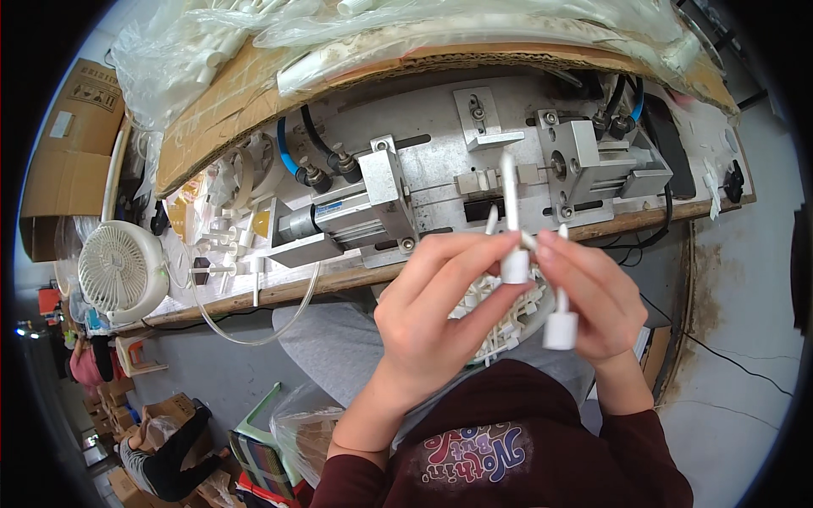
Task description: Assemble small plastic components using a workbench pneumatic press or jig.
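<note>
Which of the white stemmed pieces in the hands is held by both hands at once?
The middle piece, stem upright: left hand and right hand both pinch it. The other capped piece hangs in the right hand alone.

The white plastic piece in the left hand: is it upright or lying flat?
Upright: the white plastic piece has its thin stem pointing up and wide cap down, pinched by the left hand.

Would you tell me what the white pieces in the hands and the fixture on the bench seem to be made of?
White pieces: probably moulded plastic, uniformly white with a smooth, slightly glossy look. Fixture: apparently bare metal, perhaps aluminium; silver-grey plates and blocks with bolt heads.
</note>
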The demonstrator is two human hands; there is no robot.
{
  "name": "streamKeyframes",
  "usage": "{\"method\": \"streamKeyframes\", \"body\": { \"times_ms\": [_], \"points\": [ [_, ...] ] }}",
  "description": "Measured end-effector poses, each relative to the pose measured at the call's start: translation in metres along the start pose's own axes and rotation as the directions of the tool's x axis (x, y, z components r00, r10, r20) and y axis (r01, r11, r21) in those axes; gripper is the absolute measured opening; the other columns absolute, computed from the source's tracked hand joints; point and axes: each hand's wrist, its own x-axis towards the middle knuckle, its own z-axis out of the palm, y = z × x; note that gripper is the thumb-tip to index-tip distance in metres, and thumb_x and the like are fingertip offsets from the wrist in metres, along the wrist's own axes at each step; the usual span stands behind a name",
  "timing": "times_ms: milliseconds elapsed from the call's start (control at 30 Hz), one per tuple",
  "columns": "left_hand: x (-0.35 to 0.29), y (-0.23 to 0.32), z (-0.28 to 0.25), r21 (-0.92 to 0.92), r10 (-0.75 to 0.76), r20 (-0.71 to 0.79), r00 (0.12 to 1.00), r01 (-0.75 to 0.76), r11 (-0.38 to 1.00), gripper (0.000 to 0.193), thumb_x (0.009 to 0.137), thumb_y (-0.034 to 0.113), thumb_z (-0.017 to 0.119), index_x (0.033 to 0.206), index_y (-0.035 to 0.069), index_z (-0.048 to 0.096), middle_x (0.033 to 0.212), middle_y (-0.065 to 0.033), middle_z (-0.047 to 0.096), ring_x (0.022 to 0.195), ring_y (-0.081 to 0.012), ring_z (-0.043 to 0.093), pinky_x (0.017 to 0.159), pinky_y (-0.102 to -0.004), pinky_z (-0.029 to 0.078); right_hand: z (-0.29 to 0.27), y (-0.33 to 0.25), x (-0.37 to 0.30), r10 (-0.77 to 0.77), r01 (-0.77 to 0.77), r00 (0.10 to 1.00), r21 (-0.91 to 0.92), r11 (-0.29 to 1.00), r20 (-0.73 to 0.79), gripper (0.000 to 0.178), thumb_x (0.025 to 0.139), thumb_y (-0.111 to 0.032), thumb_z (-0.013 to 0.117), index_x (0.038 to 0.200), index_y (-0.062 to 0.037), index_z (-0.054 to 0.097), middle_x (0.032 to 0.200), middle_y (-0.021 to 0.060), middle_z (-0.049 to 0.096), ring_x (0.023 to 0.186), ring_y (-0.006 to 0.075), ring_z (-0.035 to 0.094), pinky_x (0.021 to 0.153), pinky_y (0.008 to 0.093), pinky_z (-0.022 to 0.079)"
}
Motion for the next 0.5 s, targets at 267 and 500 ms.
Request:
{"method": "streamKeyframes", "body": {
  "times_ms": [267, 500],
  "points": [
    [-0.005, -0.016, 0.012, 0.537, 0.131, 0.138, 0.982, -0.185, 0.823, 0.031, 0.074, 0.007, 0.082, 0.104, 0.005, 0.076, 0.115, -0.0071, 0.073, 0.067, -0.0169, 0.065, 0.063, -0.027, 0.05, 0.001, 0.007, -0.015, 0.171, -0.152, 0.963, 0.106, 0.983, -0.21, 0.027, 0.083, 0.012, 0.07, 0.108, 0.0024, 0.065, 0.106, 0.0198, 0.072, 0.091, 0.0275, 0.072, 0.077, 0.0343, 0.059],
    [0.008, -0.016, 0.008, 0.565, 0.127, 0.205, 0.97, -0.223, 0.795, 0.032, 0.074, 0.012, 0.078, 0.104, 0.0, 0.074, 0.118, -0.0105, 0.072, 0.067, -0.0116, 0.065, 0.059, -0.0262, 0.046, -0.005, 0.015, -0.009, -0.008, -0.002, 0.985, -0.059, 0.998, -0.174, 0.042, 0.073, 0.015, 0.068, 0.114, 0.0041, 0.065, 0.107, 0.0194, 0.072, 0.085, 0.0283, 0.07, 0.064, 0.0329, 0.051]
  ]
}}
